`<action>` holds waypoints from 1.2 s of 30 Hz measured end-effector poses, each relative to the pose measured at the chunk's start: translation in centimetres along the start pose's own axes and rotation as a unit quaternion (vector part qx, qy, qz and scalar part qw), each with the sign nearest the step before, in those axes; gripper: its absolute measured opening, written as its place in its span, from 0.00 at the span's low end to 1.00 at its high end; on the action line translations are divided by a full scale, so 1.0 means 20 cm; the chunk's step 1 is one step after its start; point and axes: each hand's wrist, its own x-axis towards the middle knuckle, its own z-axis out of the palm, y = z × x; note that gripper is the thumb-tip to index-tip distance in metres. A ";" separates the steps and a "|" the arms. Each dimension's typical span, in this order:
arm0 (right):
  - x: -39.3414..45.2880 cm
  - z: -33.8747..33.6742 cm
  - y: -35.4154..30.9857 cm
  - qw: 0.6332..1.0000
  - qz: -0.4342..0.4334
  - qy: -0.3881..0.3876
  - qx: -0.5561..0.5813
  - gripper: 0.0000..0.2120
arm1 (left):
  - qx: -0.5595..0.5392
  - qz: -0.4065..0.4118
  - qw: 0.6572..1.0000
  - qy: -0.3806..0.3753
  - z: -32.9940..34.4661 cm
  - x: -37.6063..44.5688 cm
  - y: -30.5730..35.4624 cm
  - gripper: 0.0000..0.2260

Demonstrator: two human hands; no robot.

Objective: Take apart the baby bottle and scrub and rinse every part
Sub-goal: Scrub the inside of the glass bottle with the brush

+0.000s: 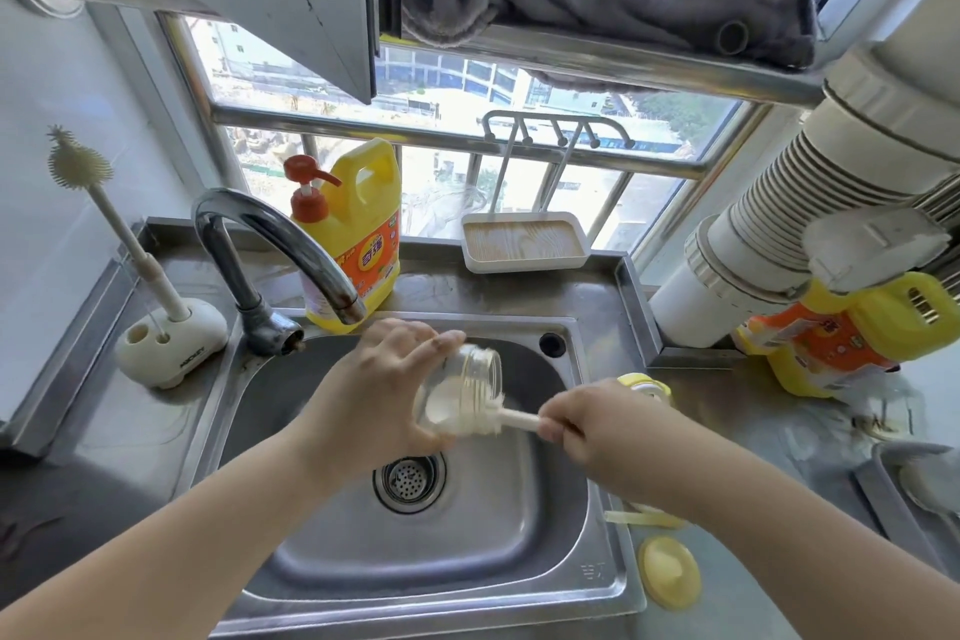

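step: scrubbing inside bottle [460, 392] | bottle: over sink [597, 582], mouth toward 3 o'clock | left hand [371, 387] grip: wrapped round bottle | right hand [592, 424] grip: closed on brush [511, 418] handle, head inside | lid [669, 572] on counter [769, 437] at 5 o'clock | next, likely: rinse under tap [291, 244]

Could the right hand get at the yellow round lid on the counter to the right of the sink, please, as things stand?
Probably not at once: the right hand grips the brush handle. The lid itself lies uncovered.
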 end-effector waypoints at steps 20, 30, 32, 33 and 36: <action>-0.08 -0.04 0.13 0.936 0.023 -0.129 0.328 0.11 | -0.213 -0.027 0.972 -0.094 -0.05 0.06 0.06 0.34; -0.07 0.01 0.10 0.967 -0.045 0.183 -0.169 0.10 | -0.135 -0.006 0.990 -0.046 0.00 0.07 0.07 0.41; -0.06 0.05 0.08 0.987 -0.057 0.099 -0.113 0.05 | -0.098 0.024 0.995 -0.023 0.02 0.06 0.06 0.38; -0.06 0.05 0.07 0.996 -0.067 0.038 -0.048 0.05 | -0.096 0.030 0.995 -0.022 0.02 0.05 0.06 0.37; -0.06 0.02 0.05 0.985 -0.043 -0.050 0.162 0.11 | -0.094 0.051 0.994 -0.014 0.04 0.03 0.07 0.36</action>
